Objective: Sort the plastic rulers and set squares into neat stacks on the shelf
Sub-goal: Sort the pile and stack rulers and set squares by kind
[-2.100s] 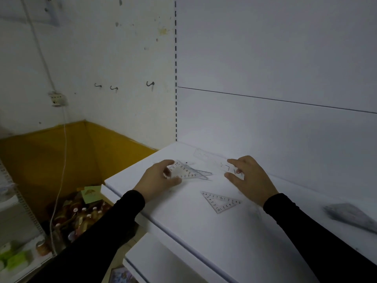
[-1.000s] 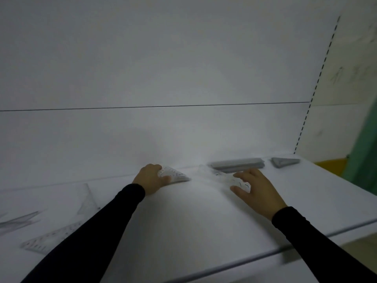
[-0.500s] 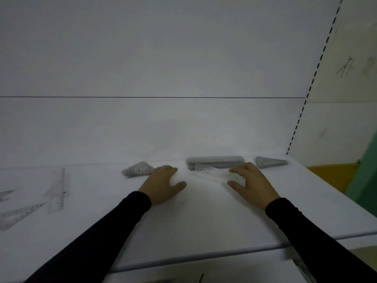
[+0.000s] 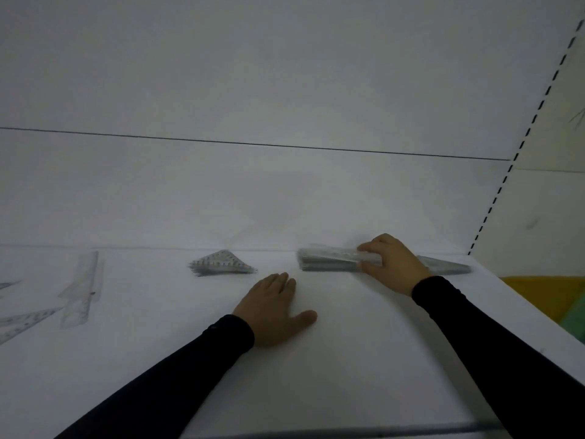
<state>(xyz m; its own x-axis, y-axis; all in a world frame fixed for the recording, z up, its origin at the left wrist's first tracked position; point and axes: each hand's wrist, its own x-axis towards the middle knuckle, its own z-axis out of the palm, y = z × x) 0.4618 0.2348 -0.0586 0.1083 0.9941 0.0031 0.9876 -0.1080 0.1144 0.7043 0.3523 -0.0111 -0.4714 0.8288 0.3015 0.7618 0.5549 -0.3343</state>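
Note:
A stack of clear straight rulers (image 4: pixel 329 261) lies at the back of the white shelf (image 4: pixel 348 359). My right hand (image 4: pixel 392 267) grips a clear ruler lying on top of that stack, thumb at the near edge and fingers at the far edge. Behind my right wrist a stack of long narrow set squares (image 4: pixel 449 267) points right. A stack of small triangular set squares (image 4: pixel 221 264) sits left of centre. My left hand (image 4: pixel 275 310) rests flat on the shelf, holding nothing. Loose clear rulers and set squares (image 4: pixel 79 289) lie at the far left.
The shelf's white back panel (image 4: pixel 285 191) rises right behind the stacks. A slotted upright (image 4: pixel 506 182) bounds the shelf at the right, with a yellow and green surface (image 4: pixel 550 299) beyond the right edge. The shelf's front edge runs along the bottom.
My right hand has carried the clear ruler back and right onto the ruler stack. My left hand has let go of the small set squares, now stacked, and lies flat on the shelf.

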